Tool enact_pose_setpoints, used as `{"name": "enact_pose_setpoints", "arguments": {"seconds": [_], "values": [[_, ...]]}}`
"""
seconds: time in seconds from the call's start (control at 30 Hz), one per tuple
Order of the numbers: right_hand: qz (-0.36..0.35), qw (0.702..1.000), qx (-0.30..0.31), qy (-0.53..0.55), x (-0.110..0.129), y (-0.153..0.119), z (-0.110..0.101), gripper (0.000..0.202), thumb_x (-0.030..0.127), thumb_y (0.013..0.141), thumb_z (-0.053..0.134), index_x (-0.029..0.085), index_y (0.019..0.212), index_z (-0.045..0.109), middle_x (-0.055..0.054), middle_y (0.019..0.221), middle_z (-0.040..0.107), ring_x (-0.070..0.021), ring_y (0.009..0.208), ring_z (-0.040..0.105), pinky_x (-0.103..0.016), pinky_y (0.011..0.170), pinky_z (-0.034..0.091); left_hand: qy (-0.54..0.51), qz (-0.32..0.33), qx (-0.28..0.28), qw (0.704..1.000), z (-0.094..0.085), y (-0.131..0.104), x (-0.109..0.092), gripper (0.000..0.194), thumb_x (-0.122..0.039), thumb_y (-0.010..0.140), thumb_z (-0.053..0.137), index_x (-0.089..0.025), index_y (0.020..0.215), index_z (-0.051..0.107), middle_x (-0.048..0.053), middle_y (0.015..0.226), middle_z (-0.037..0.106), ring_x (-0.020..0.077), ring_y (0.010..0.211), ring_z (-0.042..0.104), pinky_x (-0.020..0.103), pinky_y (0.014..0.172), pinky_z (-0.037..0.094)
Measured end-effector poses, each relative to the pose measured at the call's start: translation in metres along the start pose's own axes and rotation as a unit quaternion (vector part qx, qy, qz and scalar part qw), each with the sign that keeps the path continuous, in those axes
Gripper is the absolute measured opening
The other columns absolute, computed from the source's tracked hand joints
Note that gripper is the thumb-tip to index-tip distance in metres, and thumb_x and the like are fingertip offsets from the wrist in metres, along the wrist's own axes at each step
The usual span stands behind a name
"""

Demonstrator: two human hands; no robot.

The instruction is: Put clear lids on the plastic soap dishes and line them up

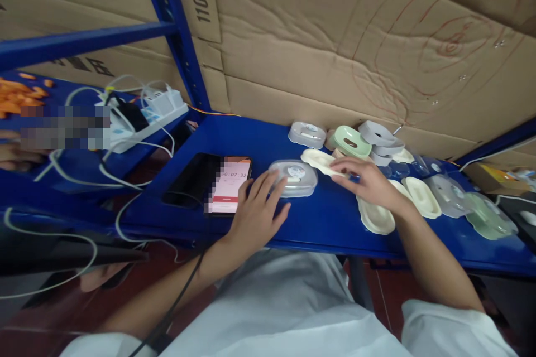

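Cream and shallow, the tray [317,160] is near the middle of the blue surface [301,227], its long axis slanting from far left to near right. Our right grip [377,183] has its thumb and fingers closed on the right end, so the tray extends leftward from them, its free end pointing away from our wrist. Just left of and nearer than that free end sits the grey clear-lidded case [298,185], lengthwise left to right, so the two axes cross at a shallow angle; whether they touch, we cannot tell. Our left grip [250,213] is nearer to the case, its fingers spread wide with the tips at its left side, and our right grip is nearer to the tray.
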State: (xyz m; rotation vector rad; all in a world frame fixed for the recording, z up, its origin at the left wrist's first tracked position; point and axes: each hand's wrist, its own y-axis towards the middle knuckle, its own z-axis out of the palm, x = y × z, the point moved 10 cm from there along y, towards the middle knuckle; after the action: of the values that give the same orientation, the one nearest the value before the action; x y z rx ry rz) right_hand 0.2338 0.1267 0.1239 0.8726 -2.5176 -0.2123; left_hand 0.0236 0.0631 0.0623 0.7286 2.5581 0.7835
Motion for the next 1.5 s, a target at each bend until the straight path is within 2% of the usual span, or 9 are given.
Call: {"name": "enact_pose_setpoints", "arguments": {"seconds": [0.13,0.23,0.33,0.47,0.67,0.83,1.1,1.33,1.5], "values": [[0.053,0.996,-0.032,-0.064,0.023,-0.071,-0.001,0.023,0.037,0.108,0.061,0.025,0.124,0.071,-0.01,0.131,0.076,-0.0277,0.123,0.072,-0.045,0.107,0.058,0.022,-0.003,0.002,1.0,0.001,0.0,-0.001,0.071,-0.034,0.105,0.063,-0.007,0.164,0.036,0.03,0.172,0.034,0.0471,0.155,0.042,0.064,0.118,0.04],[0.046,0.996,0.026,-0.066,0.043,-0.1,0.021,0.025,0.035,0.108,0.061,0.026,0.13,0.069,-0.01,0.135,0.074,-0.0263,0.124,0.072,-0.044,0.105,0.06,-0.014,0.067,0.0,0.998,-0.001,-0.002,-0.015,0.059,-0.027,0.106,0.06,-0.015,0.162,0.045,0.025,0.169,0.041,0.0411,0.15,0.049,0.056,0.117,0.045],[0.032,0.995,0.06,-0.068,0.048,-0.102,0.041,0.027,0.033,0.108,0.06,0.027,0.133,0.069,-0.008,0.135,0.075,-0.0268,0.125,0.072,-0.048,0.108,0.06,-0.045,0.122,0.018,0.991,0.0,-0.006,-0.025,0.046,-0.024,0.107,0.057,-0.016,0.152,0.056,0.024,0.161,0.051,0.0381,0.142,0.057,0.053,0.113,0.049],[-0.013,0.996,0.067,-0.053,0.048,-0.08,0.052,0.024,0.032,0.108,0.06,0.03,0.129,0.072,-0.007,0.129,0.078,-0.0282,0.122,0.074,-0.051,0.104,0.062,-0.065,0.168,0.052,0.982,0.005,-0.009,-0.033,0.04,-0.023,0.108,0.054,-0.013,0.147,0.061,0.023,0.154,0.058,0.0371,0.138,0.06,0.053,0.11,0.053],[-0.085,0.994,0.037,-0.056,0.05,-0.022,0.041,0.032,0.028,0.11,0.051,0.03,0.134,0.072,-0.009,0.13,0.077,-0.0287,0.123,0.071,-0.053,0.105,0.058,-0.102,0.176,0.103,0.974,0.017,-0.011,-0.033,0.045,-0.03,0.109,0.057,-0.015,0.151,0.057,0.02,0.163,0.053,0.0349,0.15,0.051,0.054,0.12,0.047],[-0.161,0.975,0.068,-0.136,0.049,0.034,0.07,0.042,0.023,0.109,0.046,0.025,0.146,0.067,-0.014,0.143,0.069,-0.0318,0.133,0.063,-0.052,0.106,0.054,-0.104,0.183,0.125,0.97,0.019,-0.012,-0.035,0.037,-0.029,0.11,0.054,-0.021,0.145,0.063,0.013,0.142,0.07,0.0294,0.136,0.063,0.053,0.121,0.045],[-0.109,0.965,0.097,-0.216,0.027,0.1,0.096,0.052,0.028,0.108,0.051,0.013,0.158,0.053,-0.023,0.15,0.059,-0.0375,0.132,0.062,-0.055,0.108,0.053,-0.098,0.226,0.141,0.959,0.02,-0.016,-0.043,0.044,-0.031,0.113,0.05,-0.026,0.157,0.052,0.007,0.165,0.054,0.0288,0.152,0.05,0.051,0.128,0.035],[-0.078,0.98,0.077,-0.166,0.022,0.079,0.068,0.045,0.031,0.112,0.044,0.019,0.151,0.063,-0.018,0.154,0.062,-0.0357,0.14,0.059,-0.057,0.116,0.048,-0.098,0.219,0.151,0.959,0.017,-0.013,-0.044,0.034,-0.018,0.108,0.055,-0.024,0.14,0.064,0.009,0.135,0.07,0.0258,0.127,0.063,0.054,0.126,0.033],[0.006,0.979,-0.015,-0.205,-0.021,0.036,0.007,0.044,0.037,0.111,0.046,0.02,0.145,0.068,-0.016,0.149,0.067,-0.0354,0.137,0.062,-0.058,0.115,0.049,-0.088,0.219,0.131,0.963,0.012,-0.013,-0.042,0.029,-0.009,0.102,0.056,-0.022,0.123,0.07,0.008,0.107,0.066,0.0245,0.106,0.064,0.043,0.107,0.047]]}}
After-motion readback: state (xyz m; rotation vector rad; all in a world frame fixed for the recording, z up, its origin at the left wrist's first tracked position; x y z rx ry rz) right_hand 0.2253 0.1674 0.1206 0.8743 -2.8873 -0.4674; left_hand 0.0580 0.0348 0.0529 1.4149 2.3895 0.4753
